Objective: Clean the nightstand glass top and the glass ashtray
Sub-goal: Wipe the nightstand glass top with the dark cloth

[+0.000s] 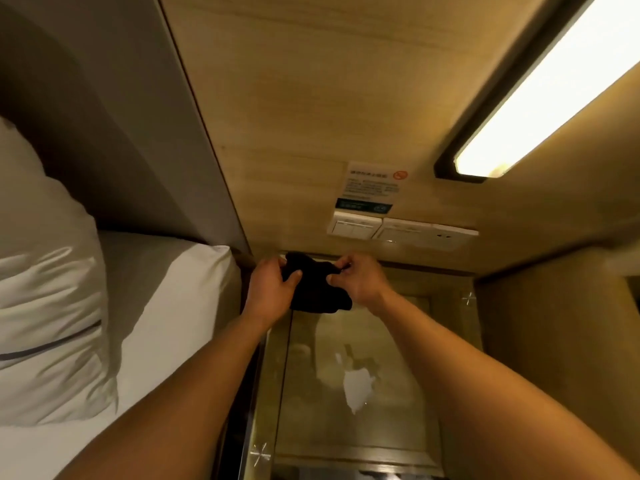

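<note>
A black cloth (pixel 317 289) hangs between both hands above the far end of the nightstand glass top (pixel 391 344). My left hand (pixel 272 287) grips the cloth's left edge, thumb on top. My right hand (pixel 360 277) pinches its right edge. The glass top is yellowish and reflective, with a bright white reflection near its middle. No ashtray shows in this view.
A bed with white sheet (pixel 162 306) and pillow (pixel 45 271) lies directly left of the nightstand. The wooden wall panel behind carries light switches (pixel 355 228), a socket (pixel 450 235) and a no-smoking notice (pixel 372 187). A lit wall lamp (pixel 540 95) hangs at upper right.
</note>
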The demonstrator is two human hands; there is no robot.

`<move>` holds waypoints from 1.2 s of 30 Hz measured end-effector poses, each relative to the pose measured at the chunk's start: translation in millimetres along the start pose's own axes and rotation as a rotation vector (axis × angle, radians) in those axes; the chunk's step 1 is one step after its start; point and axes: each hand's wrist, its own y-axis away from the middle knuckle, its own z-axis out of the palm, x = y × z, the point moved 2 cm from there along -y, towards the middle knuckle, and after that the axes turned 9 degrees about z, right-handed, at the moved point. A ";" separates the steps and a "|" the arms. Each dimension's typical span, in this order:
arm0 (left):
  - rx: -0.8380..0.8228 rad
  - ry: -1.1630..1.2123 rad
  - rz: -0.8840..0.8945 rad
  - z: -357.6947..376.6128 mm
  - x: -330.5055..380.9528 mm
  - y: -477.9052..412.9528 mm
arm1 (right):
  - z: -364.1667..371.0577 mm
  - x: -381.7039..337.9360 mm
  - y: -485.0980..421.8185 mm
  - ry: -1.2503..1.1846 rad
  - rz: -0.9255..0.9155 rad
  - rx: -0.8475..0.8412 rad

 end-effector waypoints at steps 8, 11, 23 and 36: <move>-0.056 -0.280 0.029 16.2 -56.3 -27.0 | 45.3 20.6 -57.3 -0.006 -0.137 0.052; -0.073 -0.382 0.159 20.2 -70.5 -14.6 | 42.4 47.8 -51.4 0.114 -0.319 0.173; -0.440 -0.843 0.634 65.7 -69.0 -39.0 | 8.0 155.8 -42.1 0.866 -0.443 0.145; -0.356 -0.849 0.797 72.1 -90.0 -55.3 | 18.2 179.8 -59.9 0.850 -0.526 0.249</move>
